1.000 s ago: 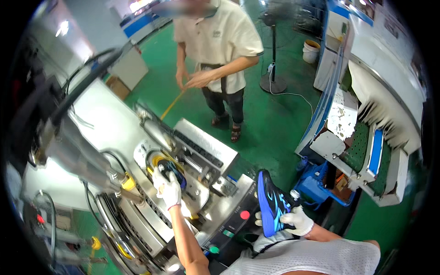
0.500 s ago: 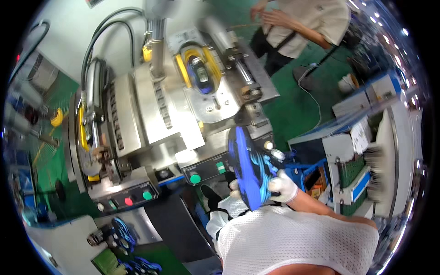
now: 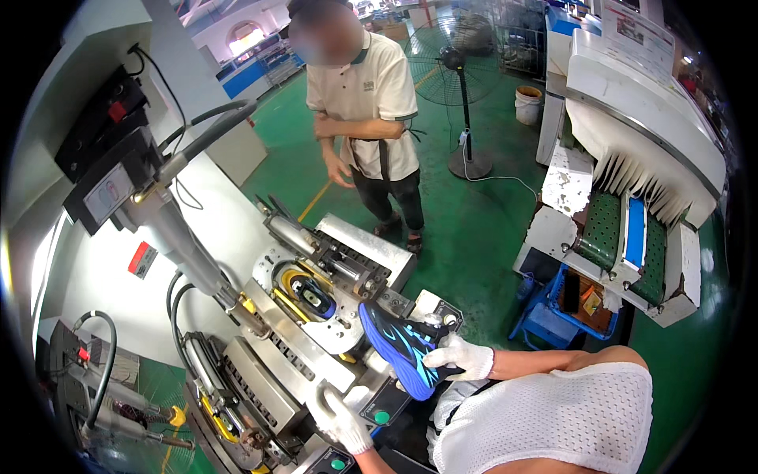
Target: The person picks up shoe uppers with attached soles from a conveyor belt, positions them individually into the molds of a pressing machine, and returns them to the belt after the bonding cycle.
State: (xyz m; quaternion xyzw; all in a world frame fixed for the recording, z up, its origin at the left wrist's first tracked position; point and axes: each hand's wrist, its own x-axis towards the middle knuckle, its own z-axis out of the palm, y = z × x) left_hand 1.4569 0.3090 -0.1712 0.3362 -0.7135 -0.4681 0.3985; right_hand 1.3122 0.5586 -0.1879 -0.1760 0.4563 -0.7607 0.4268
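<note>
My right hand [image 3: 462,357], in a white glove, grips a black and blue sports shoe [image 3: 403,351] by its heel end. The shoe is tilted, toe up and away, its bright blue sole turned to the left. My left hand [image 3: 339,419], also gloved, reaches to the metal front edge of a pressing machine [image 3: 296,367] with its fingers stretched out and holds nothing. Whether it touches the metal I cannot tell. Another shoe [image 3: 316,302] sits in the machine's station, between yellow pads, beyond the shoe in my hand.
A co-worker [image 3: 367,110] stands beyond the machine, arms across the body. To the right are a floor fan [image 3: 452,59], a conveyor with a bristle curtain [image 3: 604,229] and a blue basket [image 3: 557,312]. Green buttons [image 3: 382,417] line the machine's front. A press column [image 3: 185,245] rises at left.
My left hand has come off the shoe and moved left to the machine's edge. The shoe stays in my right hand, now tilted further left. The view has swung up and right.
</note>
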